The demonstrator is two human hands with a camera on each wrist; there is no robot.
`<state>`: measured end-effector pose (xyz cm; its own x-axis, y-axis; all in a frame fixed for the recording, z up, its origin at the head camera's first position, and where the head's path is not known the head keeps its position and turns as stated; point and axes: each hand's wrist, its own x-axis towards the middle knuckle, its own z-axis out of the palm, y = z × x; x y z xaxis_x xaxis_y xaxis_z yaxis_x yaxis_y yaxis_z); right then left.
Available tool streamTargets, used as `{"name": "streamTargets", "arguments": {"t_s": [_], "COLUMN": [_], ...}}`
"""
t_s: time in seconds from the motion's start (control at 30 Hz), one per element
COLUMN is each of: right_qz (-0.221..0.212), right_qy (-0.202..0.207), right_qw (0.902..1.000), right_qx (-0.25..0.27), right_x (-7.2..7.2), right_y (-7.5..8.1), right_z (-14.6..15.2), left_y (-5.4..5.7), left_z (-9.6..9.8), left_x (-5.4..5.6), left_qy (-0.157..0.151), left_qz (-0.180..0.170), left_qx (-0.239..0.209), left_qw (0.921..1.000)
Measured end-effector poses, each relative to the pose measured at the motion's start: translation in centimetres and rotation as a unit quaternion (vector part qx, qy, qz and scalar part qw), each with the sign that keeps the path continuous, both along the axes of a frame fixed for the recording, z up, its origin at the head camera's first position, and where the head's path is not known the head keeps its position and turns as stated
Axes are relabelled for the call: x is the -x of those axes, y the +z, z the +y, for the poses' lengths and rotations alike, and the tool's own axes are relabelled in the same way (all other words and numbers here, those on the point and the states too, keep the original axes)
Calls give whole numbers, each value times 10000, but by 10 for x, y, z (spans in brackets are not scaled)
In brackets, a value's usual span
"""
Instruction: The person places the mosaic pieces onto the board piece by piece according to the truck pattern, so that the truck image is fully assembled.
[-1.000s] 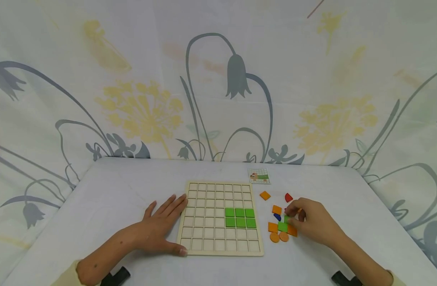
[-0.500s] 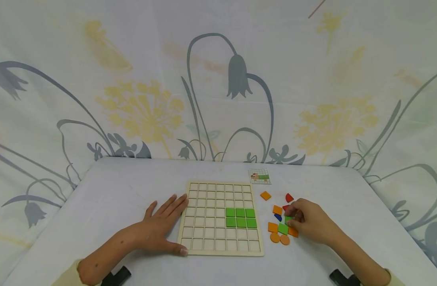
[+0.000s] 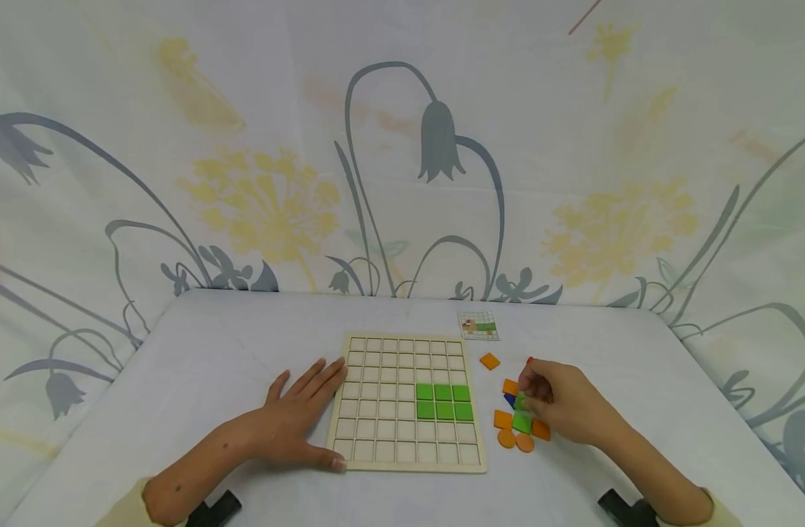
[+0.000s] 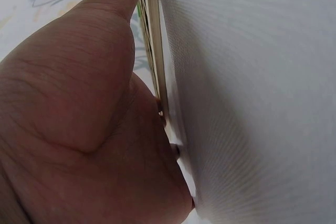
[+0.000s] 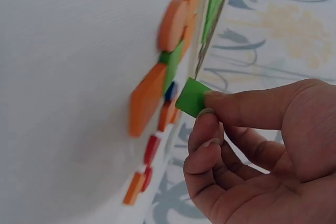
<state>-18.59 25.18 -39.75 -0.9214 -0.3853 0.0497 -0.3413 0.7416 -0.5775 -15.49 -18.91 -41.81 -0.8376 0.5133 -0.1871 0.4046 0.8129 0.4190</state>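
Observation:
My right hand pinches a green square tile between thumb and forefinger, lifted off the table in the right wrist view. Beneath it lie loose pieces: another green square tile, orange squares, two orange discs and a partly covered blue piece. My left hand lies spread against the left edge of a wooden grid board, fingertips and thumb at its rim. Several green tiles fill two rows of cells at the board's right side.
A small picture card lies beyond the board's far right corner. One orange square sits apart from the pile. Red pieces lie near the right hand, mostly hidden in the head view. A patterned cloth hangs behind the table.
The right hand has taken a green tile from the pile and raised it, shifting slightly left and covering the red pieces. The left hand and board stay put.

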Motion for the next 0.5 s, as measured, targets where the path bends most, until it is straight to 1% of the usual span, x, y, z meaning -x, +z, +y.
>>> {"name": "streamTargets", "arguments": {"t_s": [0.13, 0.23, 0.37, 0.5], "right_qz": [99, 168, 174, 33], "right_qy": [218, 441, 692, 944], "right_qw": [9994, 9980, 9954, 9924], "right_qx": [253, 424, 642, 793], "right_x": [2, 3, 5, 8], "right_y": [7, 10, 8, 5], "right_z": [-18, -35, -60, -85], "left_y": [0, 0, 0, 0], "left_z": [0, 0, 0, 0], "left_x": [0, 0, 0, 1], "left_qy": [16, 11, 3, 6], "left_qz": [-13, -11, 3, 1], "left_qx": [12, 15, 22, 35], "left_qw": [10000, 10000, 10000, 10000]}}
